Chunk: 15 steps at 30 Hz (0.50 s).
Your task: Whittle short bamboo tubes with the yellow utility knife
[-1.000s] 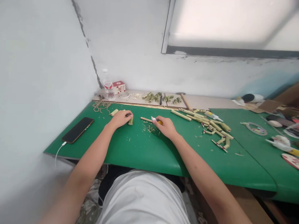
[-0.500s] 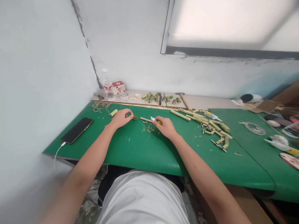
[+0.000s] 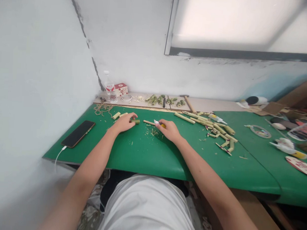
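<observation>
Green surface (image 3: 141,155) runs along a white wall. Left hand (image 3: 124,123) rests palm down on it, fingertips pinching a short green bamboo piece (image 3: 136,121) that lies on the surface just right of the hand. Right hand (image 3: 168,130) is clenched around a yellow-handled cutter (image 3: 161,124), pale blade tip pointing left. Thin stick (image 3: 149,122) lies between bamboo piece and blade; contact with the blade cannot be told. Pale shavings (image 3: 152,132) are scattered just in front of the stick. Pale bamboo offcuts (image 3: 116,115) lie beyond the left hand, coiled cord (image 3: 104,108) behind them. Black phone (image 3: 78,133) sits near the left edge. Heap of bamboo lengths (image 3: 214,126) lies well right of the right hand
</observation>
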Each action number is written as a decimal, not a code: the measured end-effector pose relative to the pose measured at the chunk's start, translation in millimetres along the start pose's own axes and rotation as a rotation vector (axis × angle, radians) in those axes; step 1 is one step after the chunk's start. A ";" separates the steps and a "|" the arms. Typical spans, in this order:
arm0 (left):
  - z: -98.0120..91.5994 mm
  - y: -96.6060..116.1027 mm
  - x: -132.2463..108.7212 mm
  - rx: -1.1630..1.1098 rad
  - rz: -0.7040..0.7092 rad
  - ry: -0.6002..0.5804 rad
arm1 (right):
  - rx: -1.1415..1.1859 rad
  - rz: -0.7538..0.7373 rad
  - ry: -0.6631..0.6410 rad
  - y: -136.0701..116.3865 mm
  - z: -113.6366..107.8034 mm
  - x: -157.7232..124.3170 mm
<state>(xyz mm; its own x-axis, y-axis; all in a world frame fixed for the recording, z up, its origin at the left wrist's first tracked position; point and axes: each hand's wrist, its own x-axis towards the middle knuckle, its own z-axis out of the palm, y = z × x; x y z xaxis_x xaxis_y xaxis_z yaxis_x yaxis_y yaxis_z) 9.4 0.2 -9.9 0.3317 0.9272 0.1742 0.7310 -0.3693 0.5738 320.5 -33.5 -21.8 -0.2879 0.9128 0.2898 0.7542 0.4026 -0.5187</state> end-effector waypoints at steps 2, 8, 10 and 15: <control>0.7 0.3 -0.6 -0.004 -0.003 -0.021 | 0.002 0.002 0.000 0.1 0.1 -0.2; 3.1 3.1 0.1 -0.086 -0.004 -0.022 | 0.006 -0.008 0.008 1.8 0.4 0.1; 6.4 6.8 1.4 -0.156 -0.002 -0.005 | 0.012 -0.010 0.014 1.5 0.1 0.0; 28.0 25.7 6.0 -0.474 0.003 0.006 | 0.115 -0.024 0.078 -7.5 -0.2 -2.5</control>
<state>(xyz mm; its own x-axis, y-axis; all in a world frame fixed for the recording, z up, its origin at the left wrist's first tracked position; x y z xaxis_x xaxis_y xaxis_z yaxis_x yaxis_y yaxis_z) 46.9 -5.5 -16.5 0.3291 0.9269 0.1806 0.3766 -0.3042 0.8750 315.7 -38.9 -18.4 -0.2551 0.8964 0.3625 0.6739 0.4337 -0.5981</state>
